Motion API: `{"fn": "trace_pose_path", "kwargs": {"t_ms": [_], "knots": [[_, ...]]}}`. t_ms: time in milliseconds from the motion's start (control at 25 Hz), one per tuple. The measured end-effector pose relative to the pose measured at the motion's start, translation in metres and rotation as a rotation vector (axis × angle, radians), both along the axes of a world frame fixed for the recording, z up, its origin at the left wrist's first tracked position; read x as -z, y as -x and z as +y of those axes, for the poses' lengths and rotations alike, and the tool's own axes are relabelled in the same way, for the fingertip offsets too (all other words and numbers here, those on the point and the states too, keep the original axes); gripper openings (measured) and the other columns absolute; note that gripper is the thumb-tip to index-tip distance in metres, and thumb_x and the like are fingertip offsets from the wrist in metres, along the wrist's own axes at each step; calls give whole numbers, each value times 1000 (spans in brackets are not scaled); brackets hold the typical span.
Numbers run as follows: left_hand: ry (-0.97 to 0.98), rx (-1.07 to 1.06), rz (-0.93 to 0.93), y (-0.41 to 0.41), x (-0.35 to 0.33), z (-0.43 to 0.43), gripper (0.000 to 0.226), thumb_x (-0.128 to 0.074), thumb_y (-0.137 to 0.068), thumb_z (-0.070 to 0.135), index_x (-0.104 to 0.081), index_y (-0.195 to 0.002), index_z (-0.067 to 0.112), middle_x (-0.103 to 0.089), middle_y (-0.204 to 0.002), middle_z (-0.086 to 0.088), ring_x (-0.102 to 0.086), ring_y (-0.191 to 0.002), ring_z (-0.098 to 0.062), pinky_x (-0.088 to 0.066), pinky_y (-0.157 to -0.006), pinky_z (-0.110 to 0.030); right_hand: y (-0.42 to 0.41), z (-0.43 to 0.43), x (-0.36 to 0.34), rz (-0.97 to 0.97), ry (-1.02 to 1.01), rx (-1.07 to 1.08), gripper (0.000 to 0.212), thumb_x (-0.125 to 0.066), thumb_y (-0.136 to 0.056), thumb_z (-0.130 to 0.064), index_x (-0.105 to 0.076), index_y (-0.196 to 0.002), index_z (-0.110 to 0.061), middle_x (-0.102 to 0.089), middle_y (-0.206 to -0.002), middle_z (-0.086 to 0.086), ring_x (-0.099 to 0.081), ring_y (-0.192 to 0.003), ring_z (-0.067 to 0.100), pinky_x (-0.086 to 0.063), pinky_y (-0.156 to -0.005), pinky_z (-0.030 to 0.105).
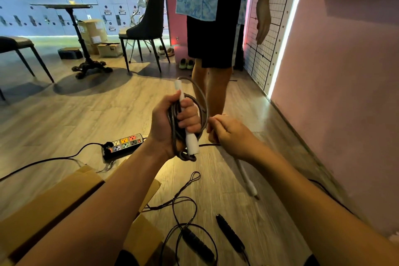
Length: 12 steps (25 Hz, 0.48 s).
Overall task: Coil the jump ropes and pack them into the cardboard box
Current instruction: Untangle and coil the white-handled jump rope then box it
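My left hand [172, 123] grips a white-handled jump rope: its white handle [191, 140] stands upright in my fist with several dark grey coils [203, 103] bunched beside it. My right hand [228, 134] pinches the grey cord just right of the coil. The rope's second white handle [250, 185] dangles blurred below my right wrist. A black jump rope lies loose on the wooden floor, its thin cord [185, 203] tangled and its two black handles [196, 244] [230, 233] near the bottom. The open cardboard box [71, 192] sits at lower left, partly hidden by my left arm.
A person [216, 28] in dark shorts stands right in front of me. A power strip [123, 144] with a black cable lies on the floor at left. A pink wall [334, 71] runs along the right. A round table [71, 6], chairs [146, 24] and boxes stand further back.
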<state>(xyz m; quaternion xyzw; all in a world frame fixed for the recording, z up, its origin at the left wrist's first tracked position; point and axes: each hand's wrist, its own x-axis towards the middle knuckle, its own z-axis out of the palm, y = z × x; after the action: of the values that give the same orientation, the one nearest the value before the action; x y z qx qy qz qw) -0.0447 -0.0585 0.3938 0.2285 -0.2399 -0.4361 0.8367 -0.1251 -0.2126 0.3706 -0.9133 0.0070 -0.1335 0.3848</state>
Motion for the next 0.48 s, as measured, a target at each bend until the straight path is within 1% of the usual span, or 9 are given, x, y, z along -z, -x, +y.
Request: {"fn": "trace_pose_path", "kwargs": {"t_ms": [40, 120, 160, 200, 240, 280, 400, 440, 480], "knots": [[45, -68, 28, -2, 0, 1, 28, -44, -88, 35, -50, -66, 18, -39, -49, 9, -38, -39, -4, -37, -41, -18, 0, 2, 0, 28, -6, -19, 28, -38, -106, -32, -60, -90, -27, -61, -75, -2, -60, -70, 13, -52, -72, 39], [122, -195, 88, -8, -1, 5, 21, -48, -84, 32, -47, -67, 20, -38, -50, 10, -36, -42, -4, -36, -44, -18, 5, 6, 3, 89, -26, -83, 21, -42, -105, -31, -58, -117, -25, -63, -78, -5, -65, -72, 8, -53, -71, 30], [146, -269, 121, -12, -1, 8, 19, -49, -82, 31, -46, -67, 21, -38, -51, 10, -35, -43, -4, -35, -45, -18, 9, 7, 5, 122, -41, -116, 30, -44, -105, -31, -48, -134, -29, -65, -81, -3, -67, -72, 7, -55, -70, 27], [167, -352, 162, -18, -1, 11, 17, -50, -80, 29, -45, -66, 21, -37, -52, 10, -35, -44, -4, -35, -46, -18, 15, 8, 5, 146, -47, -153, 41, -46, -104, -30, -37, -143, -37, -66, -83, -1, -69, -71, 7, -58, -70, 28], [187, -441, 209, -24, -1, 16, 16, -50, -78, 28, -44, -65, 21, -36, -52, 10, -34, -45, -5, -35, -46, -18, 20, 8, 6, 161, -40, -186, 46, -49, -103, -28, -32, -143, -43, -67, -87, 0, -70, -71, 11, -61, -70, 31], [202, -527, 253, -30, -1, 22, 15, -50, -76, 27, -44, -64, 21, -36, -53, 10, -34, -45, -5, -35, -47, -18, 24, 7, 5, 167, -33, -215, 43, -52, -102, -26, -38, -138, -44, -67, -90, 1, -71, -72, 14, -63, -70, 35], [188, -699, 330, -43, 3, 36, 15, -50, -71, 25, -40, -61, 21, -35, -54, 10, -35, -47, -6, -34, -50, -18, 34, 4, -4, 237, -89, -329, 19, -57, -99, -23, -62, -117, -27, -69, -101, 0, -72, -84, 16, -61, -76, 37], [167, -722, 340, -44, 5, 37, 15, -51, -70, 25, -40, -60, 21, -35, -54, 11, -35, -47, -6, -34, -50, -18, 36, 6, -8, 259, -132, -391, 19, -55, -98, -24, -65, -115, -22, -69, -106, 1, -71, -91, 18, -60, -80, 38], [138, -731, 336, -43, 7, 36, 15, -51, -68, 25, -40, -59, 21, -34, -54, 11, -34, -46, -6, -34, -50, -18, 37, 10, -11, 271, -176, -457, 24, -52, -96, -24, -66, -115, -19, -69, -112, 4, -69, -99, 21, -58, -87, 43]]}}
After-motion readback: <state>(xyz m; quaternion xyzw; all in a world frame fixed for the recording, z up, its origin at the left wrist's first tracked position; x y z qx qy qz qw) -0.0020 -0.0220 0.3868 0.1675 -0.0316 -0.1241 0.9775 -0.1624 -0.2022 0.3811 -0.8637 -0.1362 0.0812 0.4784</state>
